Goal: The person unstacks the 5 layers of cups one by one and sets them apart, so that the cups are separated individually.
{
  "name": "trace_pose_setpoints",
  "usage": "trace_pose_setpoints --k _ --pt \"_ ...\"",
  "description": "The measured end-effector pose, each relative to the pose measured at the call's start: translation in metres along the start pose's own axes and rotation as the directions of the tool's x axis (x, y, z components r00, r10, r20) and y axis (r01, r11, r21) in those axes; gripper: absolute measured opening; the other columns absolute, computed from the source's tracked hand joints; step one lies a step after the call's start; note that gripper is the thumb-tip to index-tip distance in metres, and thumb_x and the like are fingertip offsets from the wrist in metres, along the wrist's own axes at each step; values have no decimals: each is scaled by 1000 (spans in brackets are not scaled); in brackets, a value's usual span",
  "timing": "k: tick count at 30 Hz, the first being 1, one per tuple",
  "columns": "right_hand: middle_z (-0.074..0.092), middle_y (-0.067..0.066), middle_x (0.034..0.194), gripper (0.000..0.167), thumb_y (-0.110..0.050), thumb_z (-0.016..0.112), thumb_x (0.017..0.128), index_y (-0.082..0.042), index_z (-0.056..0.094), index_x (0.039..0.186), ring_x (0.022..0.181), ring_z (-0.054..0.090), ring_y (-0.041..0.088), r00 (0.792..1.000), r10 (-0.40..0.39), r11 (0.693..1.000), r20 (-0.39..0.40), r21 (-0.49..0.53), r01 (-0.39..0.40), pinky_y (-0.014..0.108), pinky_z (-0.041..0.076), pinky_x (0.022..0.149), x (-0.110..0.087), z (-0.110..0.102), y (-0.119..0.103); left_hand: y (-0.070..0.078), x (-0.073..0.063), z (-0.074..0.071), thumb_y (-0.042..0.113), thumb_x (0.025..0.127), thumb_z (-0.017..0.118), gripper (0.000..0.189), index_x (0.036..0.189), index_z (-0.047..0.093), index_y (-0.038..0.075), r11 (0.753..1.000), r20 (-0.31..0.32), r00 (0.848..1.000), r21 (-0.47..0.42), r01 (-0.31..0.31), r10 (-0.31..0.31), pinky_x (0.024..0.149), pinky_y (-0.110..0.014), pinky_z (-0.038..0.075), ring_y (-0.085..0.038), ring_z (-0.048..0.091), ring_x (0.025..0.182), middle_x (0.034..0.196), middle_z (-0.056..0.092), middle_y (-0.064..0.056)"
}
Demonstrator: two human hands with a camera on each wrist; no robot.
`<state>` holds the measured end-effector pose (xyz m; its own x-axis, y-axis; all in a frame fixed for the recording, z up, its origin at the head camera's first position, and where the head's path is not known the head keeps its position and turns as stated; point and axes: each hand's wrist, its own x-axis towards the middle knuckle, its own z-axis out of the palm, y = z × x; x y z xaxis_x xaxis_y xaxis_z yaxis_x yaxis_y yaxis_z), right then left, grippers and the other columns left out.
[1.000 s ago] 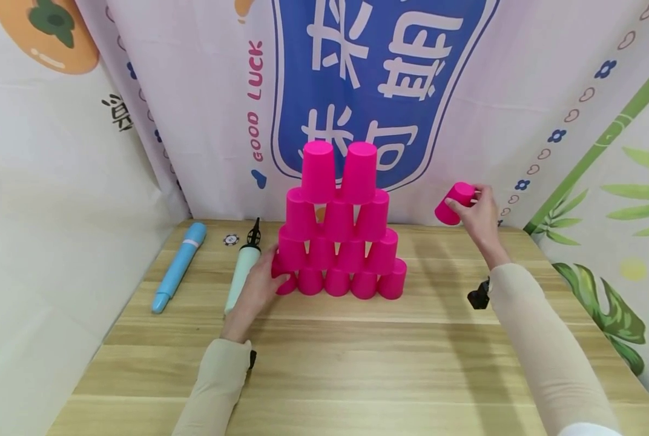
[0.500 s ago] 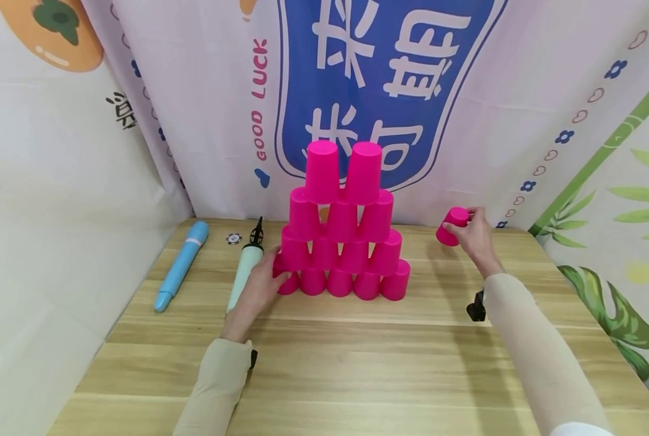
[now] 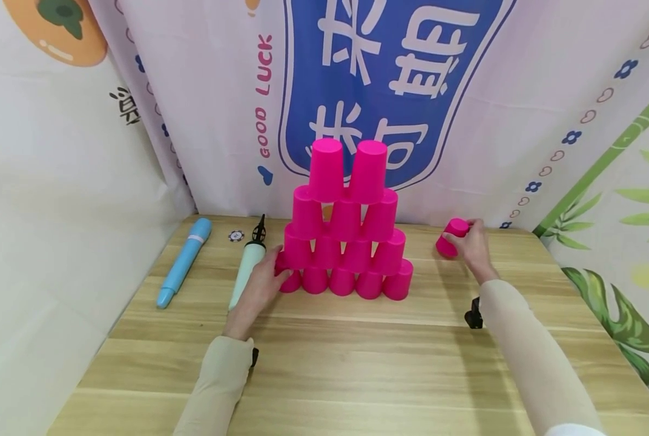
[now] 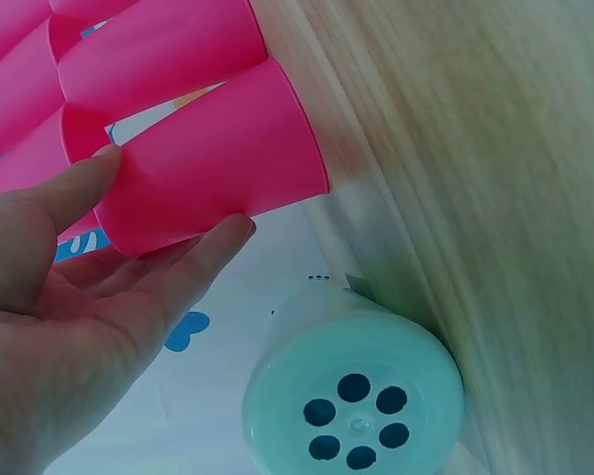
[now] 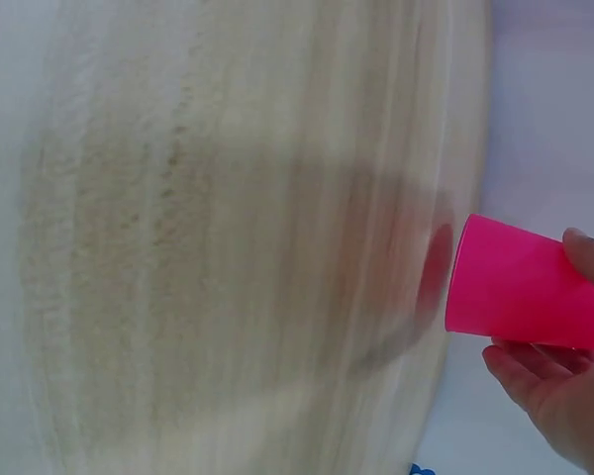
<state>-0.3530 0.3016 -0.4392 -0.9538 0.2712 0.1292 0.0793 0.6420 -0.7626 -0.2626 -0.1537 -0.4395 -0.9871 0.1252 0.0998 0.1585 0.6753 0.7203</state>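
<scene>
Upside-down pink plastic cups (image 3: 346,221) form a tapering stack in four... rows, two cups wide at its top. At the lower left corner, my left hand (image 3: 259,284) holds the end cup (image 4: 218,158) of the bottom row. In the left wrist view its thumb lies on one side and its fingers on the other. Far to the right, my right hand (image 3: 473,247) grips a single pink cup (image 3: 453,237), mouth down. The right wrist view shows that cup (image 5: 525,287) close over the tabletop, its rim near its own reflection, thumb and fingers on opposite sides.
A mint-green hand pump (image 3: 246,272) with a black nozzle lies just left of the stack. Further left are a blue tube-shaped pump (image 3: 184,262) and a small poker-chip-like disc (image 3: 236,235). A printed curtain (image 3: 226,121) hangs behind the wooden table (image 3: 324,369).
My right hand has lowered its cup toward the tabletop and turned it more upright. The left hand stays on the end cup, and the stack stands as before.
</scene>
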Motion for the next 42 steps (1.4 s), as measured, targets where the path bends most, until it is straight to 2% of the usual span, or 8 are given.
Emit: trace_pose_setpoints --k 16,20,23,26,30,33,37,42 --pt "42 36 135 73 -17 67 90 6 21 142 123 46 46 998 55 998 -2 11 -55 51 41 103 -6 7 19 -1 -2 0 9 95 58 59 145 30 -7 999 -6 1000 41 -23 23 103 -48 42 -38 48 124 137 46 -26" --pt "33 32 143 81 -22 66 90 1 14 148 129 39 44 999 6 998 -38 56 -3 51 37 107 -9 5 9 -1 -2 1 9 95 57 59 145 31 -7 999 -1 1000 34 -26 26 103 -47 43 -37 48 124 137 47 -25" --pt "27 25 149 75 -27 60 94 -1 16 150 137 31 37 985 -99 986 -145 119 117 46 28 114 -11 -3 -21 -1 -2 1 10 96 57 59 146 30 -6 999 8 1000 25 -21 21 102 -46 44 -36 50 123 137 47 -24" --pt "31 15 151 63 -30 53 98 -5 26 149 140 28 25 948 -205 942 -242 215 258 37 22 117 -16 -18 -74 -1 0 1 11 96 57 60 146 30 -5 999 4 1000 22 -26 26 100 -46 45 -36 51 121 136 48 -24" --pt "42 9 144 54 -27 54 98 -10 35 145 135 39 20 904 -349 811 -247 404 424 31 30 113 -40 -36 -158 -1 2 1 10 96 57 59 146 30 -6 999 -2 999 25 -38 38 100 -47 45 -36 51 121 135 49 -24" --pt "46 7 141 55 -25 59 95 -10 39 144 131 44 19 847 -499 730 -186 436 526 31 35 111 -69 -42 -212 -2 2 1 10 96 57 59 146 30 -6 999 1 999 23 -36 36 101 -47 45 -36 51 121 135 49 -24" --pt "44 7 144 63 -26 63 92 -11 36 147 132 42 17 798 -600 734 -53 360 576 31 34 111 -108 -42 -259 -3 3 1 10 96 57 59 146 30 -7 999 1 1000 22 -31 31 101 -47 45 -37 51 121 135 49 -25" --pt "41 6 146 76 -29 69 86 -14 30 150 132 41 21 824 -564 793 40 304 528 32 36 110 -118 -35 -275 -2 2 1 9 96 57 58 145 31 -7 999 -1 999 22 -35 35 101 -46 45 -37 51 122 135 48 -25"
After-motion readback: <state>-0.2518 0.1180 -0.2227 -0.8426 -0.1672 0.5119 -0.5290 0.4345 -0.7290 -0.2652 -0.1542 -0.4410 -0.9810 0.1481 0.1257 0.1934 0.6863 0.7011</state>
